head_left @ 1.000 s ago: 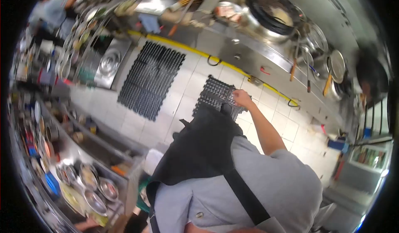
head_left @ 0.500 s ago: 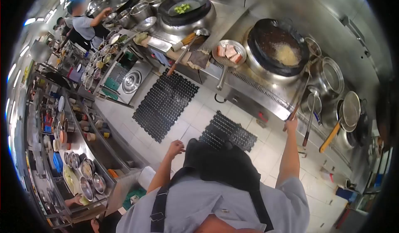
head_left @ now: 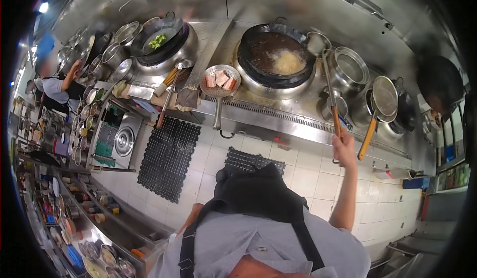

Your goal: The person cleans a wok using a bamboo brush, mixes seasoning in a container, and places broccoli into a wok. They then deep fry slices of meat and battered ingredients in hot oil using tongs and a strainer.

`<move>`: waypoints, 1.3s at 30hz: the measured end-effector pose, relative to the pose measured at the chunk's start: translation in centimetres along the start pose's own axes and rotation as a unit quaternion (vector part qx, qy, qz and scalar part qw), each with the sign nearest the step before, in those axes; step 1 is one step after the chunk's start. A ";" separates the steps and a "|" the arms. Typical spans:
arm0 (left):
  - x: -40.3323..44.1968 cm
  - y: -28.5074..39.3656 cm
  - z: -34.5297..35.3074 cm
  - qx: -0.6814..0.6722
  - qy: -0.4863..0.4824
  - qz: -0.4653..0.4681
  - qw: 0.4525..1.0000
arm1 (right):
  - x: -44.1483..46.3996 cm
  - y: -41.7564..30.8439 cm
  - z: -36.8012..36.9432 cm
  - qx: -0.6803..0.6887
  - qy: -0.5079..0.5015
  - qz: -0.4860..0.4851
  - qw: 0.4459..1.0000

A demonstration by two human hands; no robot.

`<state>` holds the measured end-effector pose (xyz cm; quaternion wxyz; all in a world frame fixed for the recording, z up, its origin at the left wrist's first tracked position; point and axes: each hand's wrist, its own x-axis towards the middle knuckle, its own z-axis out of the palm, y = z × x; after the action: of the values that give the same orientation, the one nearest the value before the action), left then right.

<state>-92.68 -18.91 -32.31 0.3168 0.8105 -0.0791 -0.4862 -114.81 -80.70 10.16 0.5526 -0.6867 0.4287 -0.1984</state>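
Note:
My right hand [head_left: 344, 149] is closed around the wooden handle of a long ladle [head_left: 329, 82]. Its metal shaft runs up to a round metal bowl at the right side of the black wok [head_left: 263, 79]. Dark liquid with pale foam fills that wok on the stove. Left of it, a perforated skimmer [head_left: 216, 97] with several pieces of meat [head_left: 220, 79] rests on the counter. My left hand [head_left: 195, 211] shows only in small part beside the black apron, its fingers hidden.
Another wok [head_left: 166, 44] holds green vegetables. Metal pots [head_left: 350, 64] and a wire strainer [head_left: 385, 97] stand right of the stove. Black mats [head_left: 169, 159] lie on the tiled floor. Shelves with bowls line the left, where another person [head_left: 57, 87] stands.
The view has turned, shifting the stove leftward. My right hand has moved forward along the stove, and the ladle points further away. My left hand has drawn back toward my body.

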 end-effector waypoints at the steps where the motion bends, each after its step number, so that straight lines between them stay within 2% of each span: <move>1: 0.6 -0.2 0.0 0.005 -0.004 0.014 1.000 | -0.5 -2.3 -0.8 -0.026 -0.024 0.010 0.999; 3: 2.7 -0.7 0.1 -0.025 -0.011 0.046 0.999 | 0.2 -3.2 -1.3 -0.099 -0.065 -0.002 0.993; 5: 4.6 0.2 0.2 -0.113 -0.025 0.076 0.990 | 2.5 -2.8 0.1 -0.010 -0.127 0.048 0.991; 6: 5.1 1.2 -0.2 -0.141 0.008 0.046 0.989 | 3.8 -2.4 0.9 0.034 -0.160 0.072 0.984; 7: 4.0 4.9 -0.5 -0.199 0.047 -0.003 0.979 | 5.4 -1.6 1.6 0.167 -0.167 0.117 0.965; 10: 2.6 9.9 -0.2 -0.283 0.090 -0.019 0.955 | 5.9 -3.2 3.4 0.245 -0.171 0.109 0.948; 11: 2.7 10.7 -0.2 -0.340 0.079 -0.026 0.937 | 5.6 -3.0 3.7 0.247 -0.162 0.094 0.951; 14: 1.7 11.2 1.1 -0.340 0.099 -0.029 0.935 | 5.1 -1.4 3.9 0.086 -0.129 0.003 0.988; 17: 1.2 7.1 2.8 -0.103 0.109 0.104 0.983 | 4.5 -2.4 4.5 -0.029 -0.117 -0.020 0.992; 20: 2.4 -1.0 5.9 -0.019 0.105 0.067 0.992 | 8.3 -1.5 3.5 0.004 -0.216 0.008 0.976; 21: -0.2 1.1 6.2 -0.019 0.107 0.053 0.993 | 9.1 -1.1 3.3 0.000 -0.222 -0.003 0.975; 24: -1.5 -2.7 7.0 0.011 0.107 0.022 0.994 | 7.3 -2.8 4.1 -0.038 -0.184 -0.051 0.981; 27: -2.2 -3.8 7.6 0.005 0.118 0.011 0.993 | 7.0 -3.6 4.1 -0.135 -0.195 -0.025 0.971; 30: -2.1 -3.7 7.8 -0.007 0.138 0.012 0.990 | 6.8 -4.5 1.6 -0.158 -0.208 -0.047 0.964; 31: -1.9 -3.4 7.7 -0.010 0.147 0.015 0.989 | 6.6 -3.5 0.7 -0.158 -0.195 -0.064 0.966; 34: -1.2 -3.0 7.8 -0.036 0.187 0.025 0.981 | 4.1 -1.6 -0.8 -0.225 -0.098 -0.211 0.946; 37: -0.6 -2.0 8.1 -0.048 0.239 0.040 0.969 | 3.4 -0.6 -2.0 -0.264 -0.112 -0.135 0.948; 39: -0.8 -0.6 7.1 -0.051 0.198 0.032 0.978 | 4.9 -0.9 -1.0 -0.217 -0.143 -0.064 0.964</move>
<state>-99.15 -21.19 -34.43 0.3825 0.8706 -0.0159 -0.3090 -112.52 -85.19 10.29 0.4322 -0.8371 0.3334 -0.0354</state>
